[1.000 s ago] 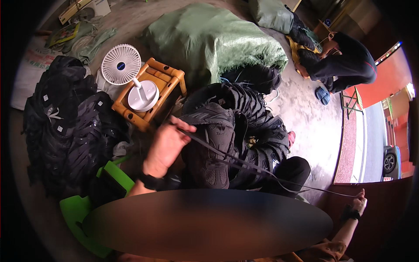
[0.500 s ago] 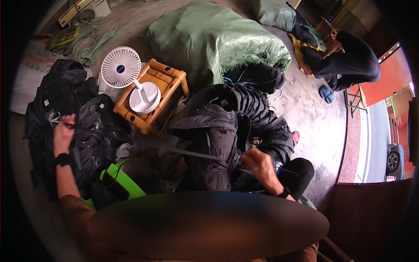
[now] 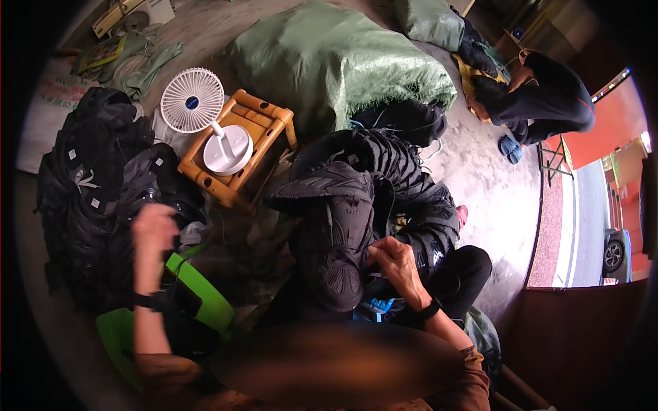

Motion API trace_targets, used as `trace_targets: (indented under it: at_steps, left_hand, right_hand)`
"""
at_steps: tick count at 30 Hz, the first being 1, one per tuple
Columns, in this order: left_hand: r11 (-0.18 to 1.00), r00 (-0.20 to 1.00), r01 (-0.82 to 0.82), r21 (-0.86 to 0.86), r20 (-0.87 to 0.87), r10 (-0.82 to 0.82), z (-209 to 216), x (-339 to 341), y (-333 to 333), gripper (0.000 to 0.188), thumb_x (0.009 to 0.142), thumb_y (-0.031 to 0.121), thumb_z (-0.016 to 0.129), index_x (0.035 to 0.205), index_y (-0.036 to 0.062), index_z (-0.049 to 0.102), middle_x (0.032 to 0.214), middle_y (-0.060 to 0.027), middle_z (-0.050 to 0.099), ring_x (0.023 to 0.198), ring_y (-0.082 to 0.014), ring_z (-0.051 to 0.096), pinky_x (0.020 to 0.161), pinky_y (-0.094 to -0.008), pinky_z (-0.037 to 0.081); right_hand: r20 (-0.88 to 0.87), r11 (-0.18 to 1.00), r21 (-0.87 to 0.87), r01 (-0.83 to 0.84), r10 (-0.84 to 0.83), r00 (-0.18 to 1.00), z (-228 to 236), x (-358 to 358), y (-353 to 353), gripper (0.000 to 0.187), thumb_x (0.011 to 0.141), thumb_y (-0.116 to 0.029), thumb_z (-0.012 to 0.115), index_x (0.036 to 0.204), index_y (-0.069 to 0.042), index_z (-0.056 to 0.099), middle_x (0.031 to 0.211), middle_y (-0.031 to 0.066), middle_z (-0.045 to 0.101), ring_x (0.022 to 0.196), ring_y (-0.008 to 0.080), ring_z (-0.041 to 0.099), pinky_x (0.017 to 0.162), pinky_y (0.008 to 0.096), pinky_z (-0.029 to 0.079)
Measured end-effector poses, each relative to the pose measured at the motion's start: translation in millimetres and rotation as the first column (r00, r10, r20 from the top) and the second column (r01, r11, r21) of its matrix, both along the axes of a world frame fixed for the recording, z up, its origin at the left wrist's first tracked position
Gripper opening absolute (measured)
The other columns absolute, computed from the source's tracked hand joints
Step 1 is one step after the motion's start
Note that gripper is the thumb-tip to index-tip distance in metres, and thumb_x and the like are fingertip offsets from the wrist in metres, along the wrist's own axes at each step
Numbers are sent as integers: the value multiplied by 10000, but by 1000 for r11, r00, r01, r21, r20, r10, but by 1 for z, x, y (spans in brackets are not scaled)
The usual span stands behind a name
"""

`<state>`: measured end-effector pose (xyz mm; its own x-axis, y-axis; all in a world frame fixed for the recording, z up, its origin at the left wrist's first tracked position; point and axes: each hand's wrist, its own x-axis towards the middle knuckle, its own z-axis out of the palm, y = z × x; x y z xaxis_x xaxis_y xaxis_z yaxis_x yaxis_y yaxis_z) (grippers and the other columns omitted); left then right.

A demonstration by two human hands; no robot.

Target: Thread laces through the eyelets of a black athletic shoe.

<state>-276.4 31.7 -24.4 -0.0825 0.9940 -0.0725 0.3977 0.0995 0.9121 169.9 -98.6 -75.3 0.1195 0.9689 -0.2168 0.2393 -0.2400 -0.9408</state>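
Observation:
A black sneaker (image 3: 340, 236) with a mesh toe lies in front of me at the middle, its toe toward me. Against its right side, my right hand (image 3: 401, 268) pinches with thumb and forefinger. Whatever lies between those fingertips is too small to make out. My left hand (image 3: 154, 231) hangs apart from the sneaker, above the right edge of a pile of black shoes (image 3: 92, 181). Motion smears its fingers, so their hold does not show. Behind the sneaker, a row of black shoes (image 3: 394, 161) leads to the mouth of a green woven sack (image 3: 329, 61).
A white fan (image 3: 229, 151) stands on a bamboo stool (image 3: 236, 188) ahead to the left. Near my left forearm is a bright green plastic thing (image 3: 209, 301). Another person (image 3: 541, 99) bends over dark items at the far right, near blue slippers (image 3: 510, 148).
My left hand has come rightward and nearer to me from the shoe pile. A thin grey strand stretched toward the sneaker no longer shows. My right hand has shifted slightly, against the sneaker's side.

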Motion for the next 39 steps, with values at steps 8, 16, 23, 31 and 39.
trace_targets:
  at_steps: [8,16,23,31,39]
  left_hand:
    - [890,890,395,230,144,-432,-73,215,-59,160,931,12,571,1078,6,634,882,-90,673,704,-135,640,618,-248,504]
    - [855,913,403,326,-81,-400,-57,216,-71,119,825,16,716,907,44,634,783,-93,658,662,-251,651,603,-323,518]
    - [869,925,378,319,-80,-373,-53,209,-68,97,825,-16,703,897,23,650,827,-82,618,714,-213,628,626,-308,498]
    - [859,913,404,313,-191,-360,-46,215,-67,84,837,36,687,897,86,657,792,-66,595,659,-243,621,573,-339,491]
    - [693,687,641,330,-650,-326,-29,228,-59,111,796,23,630,773,63,530,765,-84,515,655,-259,616,559,-363,516]
  right_hand:
    - [-154,995,-54,85,-92,984,-11,-5,-1,201,954,-193,626,901,0,624,719,45,661,588,78,581,526,230,470]
    - [531,956,294,-13,-151,834,-15,-19,-2,139,903,-147,654,862,-27,596,728,138,669,587,273,652,521,344,502]
    - [-64,999,-15,-45,43,997,-8,3,8,125,941,-107,627,870,-9,594,673,24,629,566,67,555,509,231,442]
    - [-33,999,39,15,-14,999,-12,-7,2,112,947,-99,614,886,-9,589,679,40,628,560,88,563,517,234,458]
    - [-33,999,32,23,-22,999,-12,-8,2,109,947,-96,616,901,-3,584,678,45,625,575,95,581,524,240,475]
